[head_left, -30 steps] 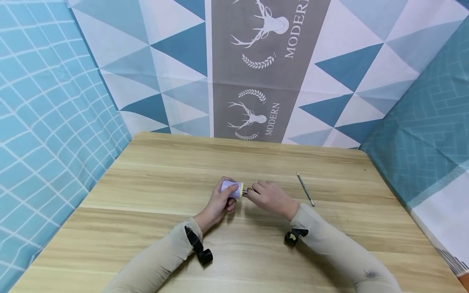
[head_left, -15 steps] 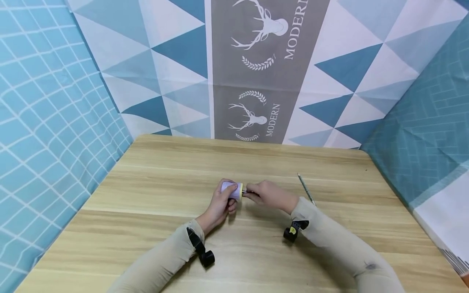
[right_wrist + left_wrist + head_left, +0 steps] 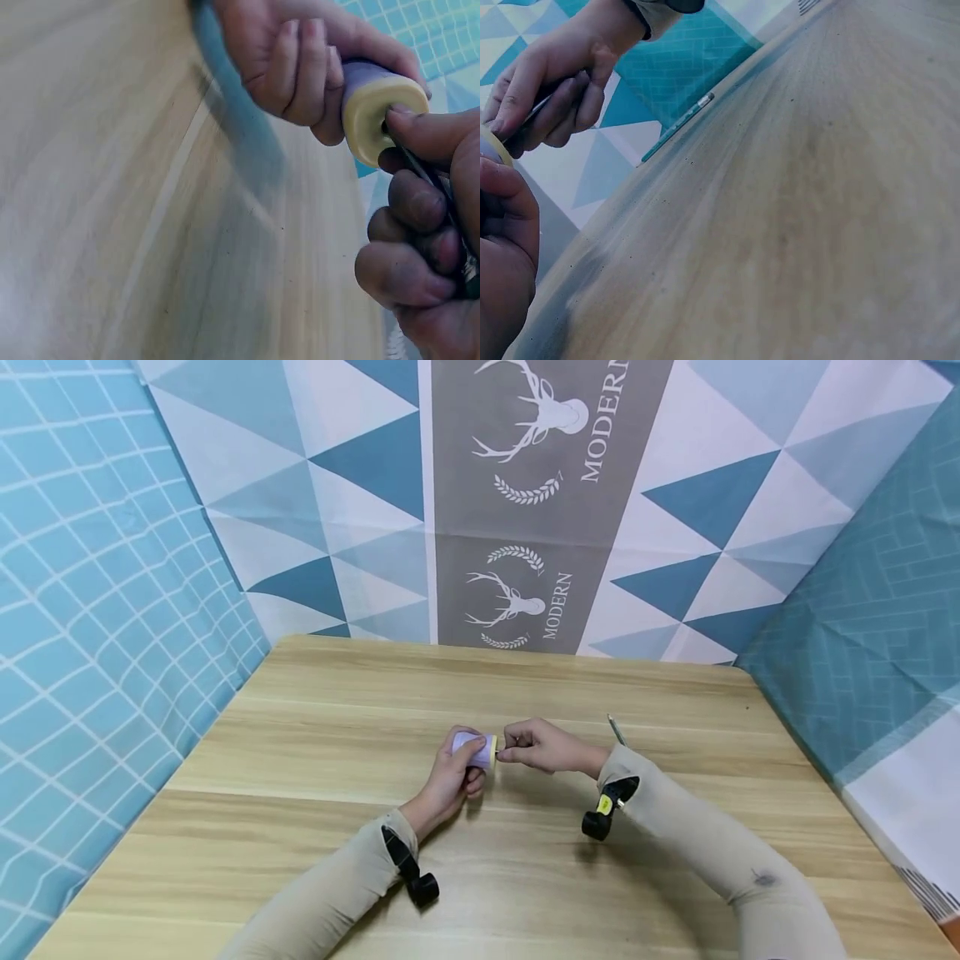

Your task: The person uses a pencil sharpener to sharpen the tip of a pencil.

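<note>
In the head view my left hand [image 3: 447,777] grips a lilac pencil sharpener [image 3: 366,120] with a pale yellow end, thumb along its side. It lies sideways, its yellow face toward the right hand. My right hand [image 3: 546,747] pinches a thin dark pencil [image 3: 424,168] between thumb and curled fingers. In the right wrist view the pencil's tip goes into the hole in the yellow face, the thumb right at the hole. Most of the shaft is hidden in the palm.
A second pencil [image 3: 676,129], green with a patterned end, lies on the wooden table [image 3: 315,860] to the right, partly behind the right sleeve in the head view. Patterned cloth [image 3: 375,485] hangs behind the table and at both sides.
My right hand has turned at the wrist around the pencil, its knuckles now higher, and the right forearm has shifted slightly up over the loose pencil. The left hand and sharpener stay almost still.
</note>
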Available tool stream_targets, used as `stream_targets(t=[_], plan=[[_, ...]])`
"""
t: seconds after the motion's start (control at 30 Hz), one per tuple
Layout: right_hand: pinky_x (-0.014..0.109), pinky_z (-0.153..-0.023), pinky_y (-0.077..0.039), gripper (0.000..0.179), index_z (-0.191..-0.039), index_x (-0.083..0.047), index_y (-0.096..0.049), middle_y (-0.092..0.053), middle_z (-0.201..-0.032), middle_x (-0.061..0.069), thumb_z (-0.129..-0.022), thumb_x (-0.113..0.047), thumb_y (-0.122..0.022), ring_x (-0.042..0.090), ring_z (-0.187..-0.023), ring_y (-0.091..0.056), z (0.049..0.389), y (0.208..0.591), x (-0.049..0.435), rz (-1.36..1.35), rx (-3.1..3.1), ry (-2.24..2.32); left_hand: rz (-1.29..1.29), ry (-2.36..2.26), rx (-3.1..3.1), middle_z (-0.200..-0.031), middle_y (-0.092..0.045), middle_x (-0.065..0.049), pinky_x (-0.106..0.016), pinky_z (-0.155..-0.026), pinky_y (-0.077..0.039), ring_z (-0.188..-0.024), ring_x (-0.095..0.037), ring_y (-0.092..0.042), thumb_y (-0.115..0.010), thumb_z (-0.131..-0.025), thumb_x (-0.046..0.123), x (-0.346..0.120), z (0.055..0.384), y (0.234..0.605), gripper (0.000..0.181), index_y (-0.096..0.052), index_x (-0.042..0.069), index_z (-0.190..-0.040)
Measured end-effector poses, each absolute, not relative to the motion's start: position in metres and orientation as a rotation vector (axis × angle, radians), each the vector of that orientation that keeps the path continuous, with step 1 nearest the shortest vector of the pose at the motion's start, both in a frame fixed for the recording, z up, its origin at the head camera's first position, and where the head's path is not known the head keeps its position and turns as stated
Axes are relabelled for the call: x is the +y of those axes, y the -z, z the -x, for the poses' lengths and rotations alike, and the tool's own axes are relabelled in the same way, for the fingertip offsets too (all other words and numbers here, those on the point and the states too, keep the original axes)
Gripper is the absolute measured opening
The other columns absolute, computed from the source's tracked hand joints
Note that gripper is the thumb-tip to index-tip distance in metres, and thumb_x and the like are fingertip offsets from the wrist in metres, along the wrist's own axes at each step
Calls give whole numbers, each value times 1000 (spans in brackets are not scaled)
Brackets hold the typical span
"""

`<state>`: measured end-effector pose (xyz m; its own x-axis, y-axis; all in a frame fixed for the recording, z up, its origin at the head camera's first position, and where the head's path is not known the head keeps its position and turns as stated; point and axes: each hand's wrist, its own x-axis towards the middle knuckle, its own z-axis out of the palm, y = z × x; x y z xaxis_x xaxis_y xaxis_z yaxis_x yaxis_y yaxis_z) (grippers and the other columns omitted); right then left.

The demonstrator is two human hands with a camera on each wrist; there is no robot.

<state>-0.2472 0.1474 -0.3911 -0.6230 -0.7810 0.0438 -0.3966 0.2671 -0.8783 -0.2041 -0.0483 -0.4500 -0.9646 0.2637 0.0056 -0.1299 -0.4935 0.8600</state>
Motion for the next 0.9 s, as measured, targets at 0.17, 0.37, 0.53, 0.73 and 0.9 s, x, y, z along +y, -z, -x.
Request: stream_targets(t=[0.17,0.37,0.53,0.73,0.9], plan=[[20,-34,-23,24,-79,-6,-47,-34,-48,-8,-103,-8,-48,4,-39,-28,250,397,153,704,1700,1505,-258,-2522,1453,-55,-37,2,-20,-37,-28,-39,-5,-35,-54,-99,15,-47,204,450,12,-45,14,-107],[15,-34,-24,23,-92,-8,-52,-38,-52,-9,-108,-12,-36,0,-40,-33,249,409,158,505,1390,1569,-284,-2486,1502,-55,-38,1,-20,-36,-30,-39,-6,-36,-55,-98,12,-47,204,450,14,-46,15,-108],[19,-36,-23,26,-91,6,-47,-36,-50,-7,-105,-15,-46,3,-40,-29,246,407,157,562,1637,1544,-283,-2479,1530,-55,-39,1,-20,-36,-30,-39,-6,-36,-57,-97,12,-47,205,450,16,-46,14,-109],[24,-45,-36,27,-95,7,-57,-50,-61,-5,-99,-20,-61,8,-50,-42,236,393,158,908,2256,1312,-263,-2471,1526,-55,-39,2,-20,-37,-31,-38,-6,-37,-57,-96,11,-49,204,448,16,-47,16,-108],[26,-58,-46,19,-103,-9,-64,-57,-77,-7,-91,-21,-73,7,-65,-51,224,387,164,1413,2777,872,-262,-2500,1505,-53,-39,2,-19,-36,-30,-38,-5,-37,-54,-97,12,-49,204,449,13,-49,20,-105]])
